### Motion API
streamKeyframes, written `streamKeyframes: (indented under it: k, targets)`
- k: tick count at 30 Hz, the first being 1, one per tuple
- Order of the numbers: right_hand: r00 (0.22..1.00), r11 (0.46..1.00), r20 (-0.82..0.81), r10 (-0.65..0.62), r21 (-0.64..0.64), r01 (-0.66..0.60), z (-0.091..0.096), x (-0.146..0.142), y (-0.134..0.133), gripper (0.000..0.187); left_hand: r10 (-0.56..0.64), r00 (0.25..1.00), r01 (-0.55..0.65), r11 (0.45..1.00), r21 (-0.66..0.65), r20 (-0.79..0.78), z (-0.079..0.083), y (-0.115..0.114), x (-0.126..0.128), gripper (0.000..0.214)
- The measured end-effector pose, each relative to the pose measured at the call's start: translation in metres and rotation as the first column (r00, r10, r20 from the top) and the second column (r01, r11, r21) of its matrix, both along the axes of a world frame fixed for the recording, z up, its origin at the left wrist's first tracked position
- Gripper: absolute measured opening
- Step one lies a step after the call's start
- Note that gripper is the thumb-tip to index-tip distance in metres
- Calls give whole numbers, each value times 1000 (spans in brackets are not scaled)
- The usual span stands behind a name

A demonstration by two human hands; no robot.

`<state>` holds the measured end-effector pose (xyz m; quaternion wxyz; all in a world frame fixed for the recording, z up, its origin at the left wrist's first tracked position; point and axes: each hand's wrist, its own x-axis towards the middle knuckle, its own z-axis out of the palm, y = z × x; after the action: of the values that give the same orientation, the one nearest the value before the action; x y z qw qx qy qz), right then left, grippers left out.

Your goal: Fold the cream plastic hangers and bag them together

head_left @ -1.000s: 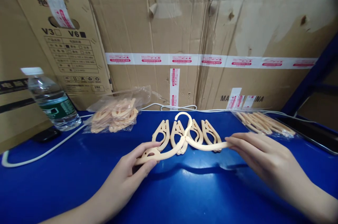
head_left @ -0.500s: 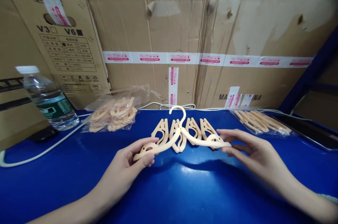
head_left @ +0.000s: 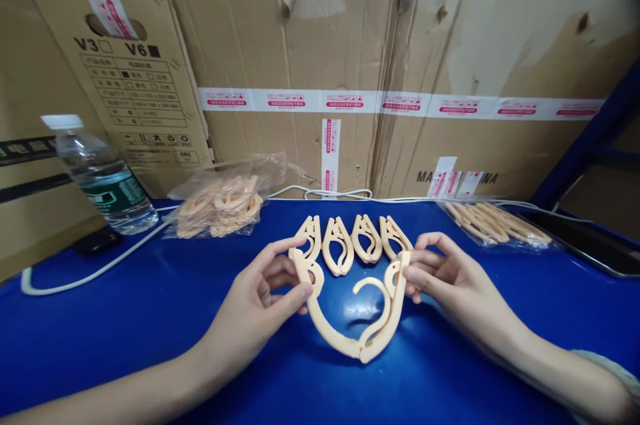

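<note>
A glossy blue table (head_left: 150, 338) carries everything; 4 peach plastic clips (head_left: 353, 241) lie in a row near its middle, side by side; at the back left a clear bag of peach parts (head_left: 220, 201) rests beside a water bottle (head_left: 103, 175) standing upright; a white cable (head_left: 95, 268) snakes along the left and the rear edge; a dark flat object (head_left: 95, 238) lies by the bottle; at the back right a second clear bag of peach pieces (head_left: 495, 221) lies next to a dark tray (head_left: 590, 245).

Dark tray (head_left: 590, 241) runs off the right edge; box label (head_left: 137, 95) print seems unreadable.
</note>
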<state>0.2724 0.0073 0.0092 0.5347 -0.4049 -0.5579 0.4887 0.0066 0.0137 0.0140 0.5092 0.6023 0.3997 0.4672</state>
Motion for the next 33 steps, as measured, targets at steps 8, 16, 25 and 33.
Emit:
streamKeyframes:
  k: [8,16,25,33]
  targets:
    - [859,887,221,461,-88,-453,5,-7,-18,23,14,1000,-14,999,29,-3,2,-5,0,25]
    - [846,865,180,502,-75,-497,4,-6,-20,42,-126,987,126,992,-6,-103,-1,-13,-4,19]
    - [845,868,215,490,-36,-495,2,-5,-25,48,-493,865,499,865,-54,95,1,-19,-6,51]
    - [852,879,227,471,-39,-475,4,-4,-27,49,-527,838,541,837,-87,138,1,-21,-6,66]
